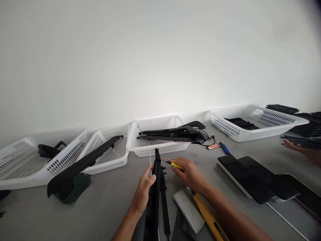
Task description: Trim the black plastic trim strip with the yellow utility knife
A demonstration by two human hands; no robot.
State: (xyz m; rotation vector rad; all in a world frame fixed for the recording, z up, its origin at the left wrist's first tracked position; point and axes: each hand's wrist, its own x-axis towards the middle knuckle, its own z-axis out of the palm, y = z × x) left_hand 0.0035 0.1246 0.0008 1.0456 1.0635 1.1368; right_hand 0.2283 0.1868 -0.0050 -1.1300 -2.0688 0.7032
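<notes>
My left hand (144, 187) is closed around a long black plastic trim piece (157, 167), held with its narrow end pointing away from me. In my right hand (192, 172) is a slim yellow-handled knife (177, 165), pinched between thumb and fingers. Its thin tip reaches left to the upper end of the trim piece; whether it touches is too fine to tell. A second slim black strip (164, 204) lies just right of the held piece. Below my right hand are a white rectangular block (188, 211) and a yellow-handled tool (209, 217).
White baskets stand along the wall: left (67, 155), second (107, 164), middle (160, 147), right (263, 130). Black parts lie in them, one long part (85, 160) jutting forward. Phones (247, 180), a blue lighter (224, 148) and another person's hand (301, 150) are at right.
</notes>
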